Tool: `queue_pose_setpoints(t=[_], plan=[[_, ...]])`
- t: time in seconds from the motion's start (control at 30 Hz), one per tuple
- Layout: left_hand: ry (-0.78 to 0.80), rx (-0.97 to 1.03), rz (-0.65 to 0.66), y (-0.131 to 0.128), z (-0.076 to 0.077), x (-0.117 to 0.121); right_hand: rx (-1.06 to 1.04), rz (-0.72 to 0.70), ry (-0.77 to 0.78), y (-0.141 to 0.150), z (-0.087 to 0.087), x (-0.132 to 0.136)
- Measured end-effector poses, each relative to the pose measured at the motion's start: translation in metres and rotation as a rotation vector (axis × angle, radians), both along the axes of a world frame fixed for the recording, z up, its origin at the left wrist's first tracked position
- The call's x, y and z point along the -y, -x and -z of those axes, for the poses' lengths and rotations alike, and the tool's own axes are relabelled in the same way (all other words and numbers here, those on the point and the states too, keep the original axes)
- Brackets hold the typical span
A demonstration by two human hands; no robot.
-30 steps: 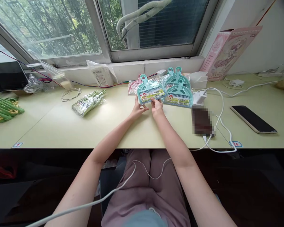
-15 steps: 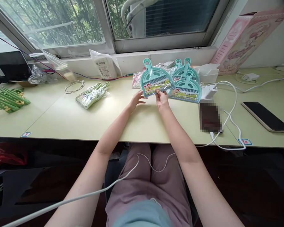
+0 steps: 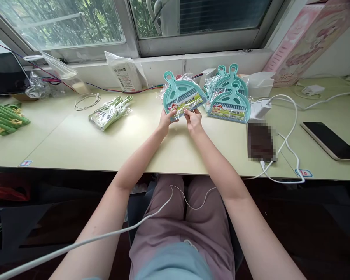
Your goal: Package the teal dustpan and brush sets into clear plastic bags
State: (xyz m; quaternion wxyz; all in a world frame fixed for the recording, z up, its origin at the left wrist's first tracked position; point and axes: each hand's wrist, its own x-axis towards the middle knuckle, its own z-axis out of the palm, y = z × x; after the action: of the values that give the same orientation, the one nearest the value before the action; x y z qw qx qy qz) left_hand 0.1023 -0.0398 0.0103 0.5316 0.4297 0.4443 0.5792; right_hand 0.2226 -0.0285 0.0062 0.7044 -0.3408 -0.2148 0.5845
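Note:
Between my two hands is a teal dustpan and brush set (image 3: 183, 93) in clear plastic wrap, tilted, with its handle pointing up and to the left. My left hand (image 3: 165, 121) grips its lower left corner, thumb on the front. My right hand (image 3: 193, 119) pinches its lower edge near the middle. Just to the right, more wrapped teal dustpan sets (image 3: 231, 102) lean together in an overlapping group. Something pink, mostly hidden, shows behind the held set.
Light green wrapped packs (image 3: 111, 112) lie left of my hands, with a coiled white cable (image 3: 87, 101) behind them. Green bundles (image 3: 6, 118) sit at the far left. To the right are a charger (image 3: 260, 109), a blurred dark object (image 3: 261, 142), white cables and a phone (image 3: 332, 140).
The held dustpan set has moved a little left, away from the group at right. My left hand, loose beside it before, has closed on its corner.

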Motion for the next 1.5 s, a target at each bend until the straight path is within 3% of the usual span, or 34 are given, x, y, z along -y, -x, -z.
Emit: queue_pose_setpoints(t=[0.37,0.57,0.73,1.2,1.5], plan=[[0.031,0.021,-0.026,0.001,0.001,0.000,-0.033,-0.003,0.036,0.002,-0.001,0.004],[0.062,0.057,-0.018,0.003,0.002,0.000,-0.147,0.013,0.130,0.003,-0.004,0.006],[0.017,0.051,0.004,0.003,0.002,0.001,-0.149,0.039,0.166,0.002,-0.002,0.006],[-0.103,-0.051,0.126,0.002,-0.010,0.015,-0.157,-0.008,0.106,-0.002,-0.007,0.010],[-0.041,-0.081,0.161,-0.001,-0.009,0.017,-0.165,0.018,0.069,-0.004,-0.015,0.011]])
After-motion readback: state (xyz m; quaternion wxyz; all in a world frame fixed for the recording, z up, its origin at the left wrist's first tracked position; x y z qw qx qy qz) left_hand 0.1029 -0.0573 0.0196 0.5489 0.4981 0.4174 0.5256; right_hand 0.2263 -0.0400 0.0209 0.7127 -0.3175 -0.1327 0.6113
